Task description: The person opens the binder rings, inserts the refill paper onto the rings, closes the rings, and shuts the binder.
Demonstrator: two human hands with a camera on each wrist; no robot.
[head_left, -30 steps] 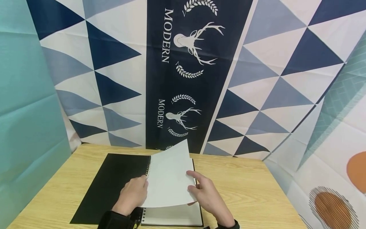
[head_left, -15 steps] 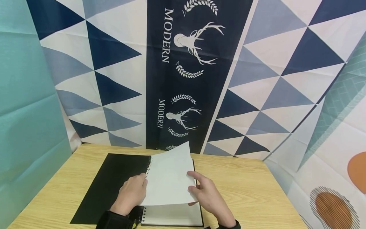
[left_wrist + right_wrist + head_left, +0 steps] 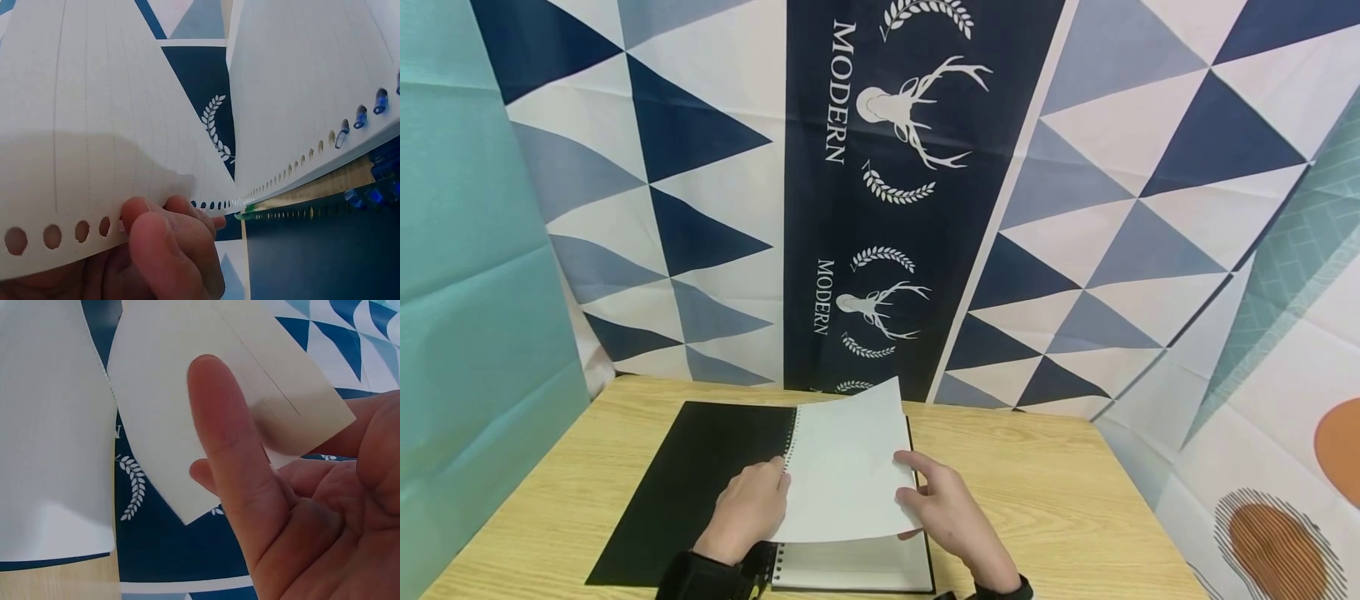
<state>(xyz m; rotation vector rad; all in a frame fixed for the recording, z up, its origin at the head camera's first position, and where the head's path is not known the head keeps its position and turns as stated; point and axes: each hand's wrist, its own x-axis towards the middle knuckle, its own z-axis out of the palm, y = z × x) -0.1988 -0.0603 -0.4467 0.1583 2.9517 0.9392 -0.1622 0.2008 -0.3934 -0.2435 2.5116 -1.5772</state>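
Note:
A loose-looking white sheet of paper (image 3: 842,475) is raised and bowed above an open ring-bound notebook (image 3: 857,567). My left hand (image 3: 745,508) pinches the sheet's left edge between thumb and fingers, beside a row of punched holes (image 3: 52,236). Around the near holes no rings show, while the notebook pages at right in the left wrist view have blue-tinted rings (image 3: 360,117) through theirs. Whether the far holes are free I cannot tell. On the sheet's right edge, my right hand (image 3: 943,508) holds it, thumb (image 3: 225,425) on one face and fingers behind.
The notebook's black cover (image 3: 662,500) lies folded out flat to the left on the wooden table (image 3: 1037,500). A patterned cloth (image 3: 880,208) hangs behind the table, with a teal cloth (image 3: 482,292) at the left.
The sheet's raised far corner has sunk slightly and shifted a little to the right. Both hands keep their hold on it, almost in the same place.

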